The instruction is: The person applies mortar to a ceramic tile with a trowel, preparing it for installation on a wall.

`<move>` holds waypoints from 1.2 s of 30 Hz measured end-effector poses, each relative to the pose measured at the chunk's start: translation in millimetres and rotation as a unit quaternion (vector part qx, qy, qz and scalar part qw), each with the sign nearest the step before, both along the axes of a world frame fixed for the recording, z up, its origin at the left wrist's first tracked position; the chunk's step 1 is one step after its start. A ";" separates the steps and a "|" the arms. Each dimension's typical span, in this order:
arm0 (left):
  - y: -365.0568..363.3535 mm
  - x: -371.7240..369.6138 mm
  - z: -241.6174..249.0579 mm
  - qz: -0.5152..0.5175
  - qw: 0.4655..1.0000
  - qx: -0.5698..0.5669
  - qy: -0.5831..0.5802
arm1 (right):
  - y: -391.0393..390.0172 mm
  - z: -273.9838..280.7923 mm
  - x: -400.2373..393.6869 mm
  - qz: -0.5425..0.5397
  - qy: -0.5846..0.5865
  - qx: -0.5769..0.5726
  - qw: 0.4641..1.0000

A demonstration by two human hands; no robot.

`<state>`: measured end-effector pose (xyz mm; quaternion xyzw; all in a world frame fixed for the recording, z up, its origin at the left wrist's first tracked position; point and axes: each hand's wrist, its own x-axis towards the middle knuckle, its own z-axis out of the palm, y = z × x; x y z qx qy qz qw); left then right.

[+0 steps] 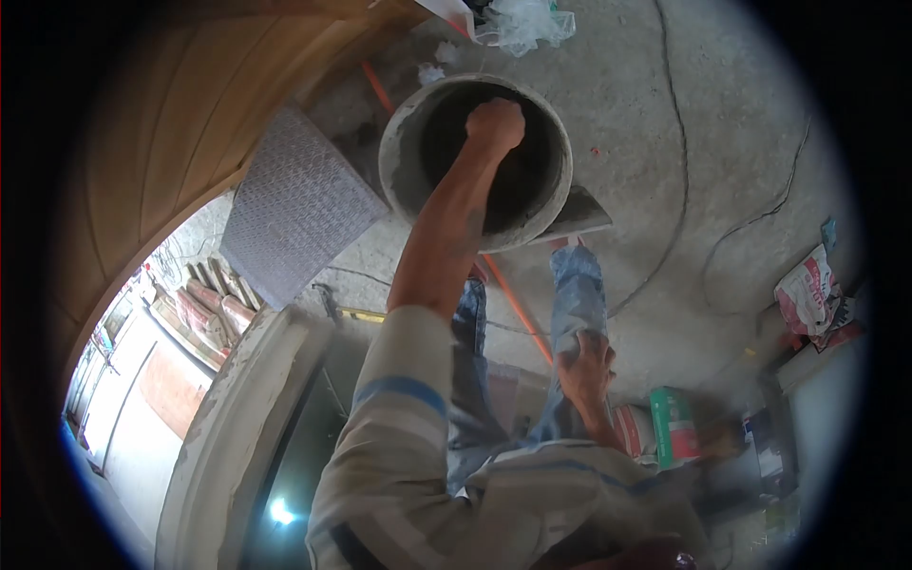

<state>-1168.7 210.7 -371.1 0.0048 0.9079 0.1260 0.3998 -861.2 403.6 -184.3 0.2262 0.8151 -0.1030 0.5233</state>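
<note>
Person here's got their left hand right down inside a round grey bucket, which sits on the concrete floor just past their feet, pretty much at 12 o'clock if 12 is straight out in front of them. That hand is balled up, fingers curled in tight, but the tips are hidden so I honestly can't tell if they're pinching anything, and the inside of the bucket is too dark for me to say what's in there. The right hand is draped over the right knee of their jeans, nothing in it, fingers loosely spread on the denim. There's a flat grey piece at the bucket's 4 o'clock; can't tell if it's touching. An orange strip on the floor runs between the legs toward the bucket. Around the knees: textured grey sheet at 10, crumpled clear plastic beyond the bucket at 12, a long dark cable snaking down from 1, a red-and-white bag at 3, and a green pack at 4.
</note>
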 end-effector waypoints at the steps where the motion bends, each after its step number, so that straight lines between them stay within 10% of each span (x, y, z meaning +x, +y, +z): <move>1: 4.2 6.0 -25.6 -0.033 0.999 -0.021 0.021 | 0.8 -0.8 2.6 0.005 -0.005 -0.003 1.000; 5: -3.3 94.5 -85.8 -0.113 0.990 -0.075 -0.027 | 5.4 -3.3 8.0 -0.016 -0.009 -0.018 1.000; 11: -65.7 70.6 32.7 -0.316 0.939 0.027 -0.137 | 5.6 -2.5 6.7 -0.053 -0.007 -0.006 0.999; 13: -83.6 57.4 91.0 0.014 0.950 0.035 -0.309 | 3.6 2.5 2.2 -0.056 -0.011 -0.016 0.998; 16: -93.4 52.1 103.9 -0.120 0.991 -0.012 -0.062 | 4.9 3.4 -0.2 -0.042 0.001 -0.010 0.999; 26: -84.0 54.4 -70.0 -0.153 0.976 -0.141 -0.060 | 14.7 -5.7 3.6 -0.030 -0.004 -0.036 0.999; 32: -124.8 77.7 -63.0 -0.301 0.950 -0.019 -0.076 | 11.1 -1.3 -7.9 -0.021 -0.015 -0.032 0.999; 36: -112.9 41.3 2.4 -0.206 0.954 -0.132 -0.173 | 10.1 6.4 -15.7 -0.040 -0.013 -0.042 0.998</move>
